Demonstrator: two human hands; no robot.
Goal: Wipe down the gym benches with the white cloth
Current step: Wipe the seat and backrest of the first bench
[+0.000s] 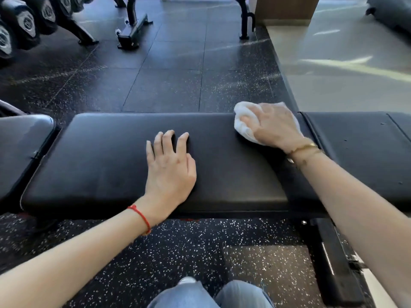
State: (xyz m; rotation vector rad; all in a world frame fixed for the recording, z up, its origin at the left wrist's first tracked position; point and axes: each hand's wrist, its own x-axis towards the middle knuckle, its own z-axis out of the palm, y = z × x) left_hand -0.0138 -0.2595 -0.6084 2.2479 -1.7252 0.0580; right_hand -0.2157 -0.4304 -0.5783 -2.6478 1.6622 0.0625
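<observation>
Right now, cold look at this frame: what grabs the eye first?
The white cloth at the far right corner of the long black bench pad, bunched under the right hand that grips it. Next, the left hand resting with spread fingers on the middle of the pad, a red string bracelet on its wrist. A row of dumbbells sits at the top left.

Red string bracelet (140, 215), gold bracelets (304, 148), jeans (200, 295)

Three black bench pads (115, 161) lie in a row, with one white cloth (244, 127) on them. Two hands (171, 172) show. About five dumbbells (26, 23) sit upper left.
</observation>
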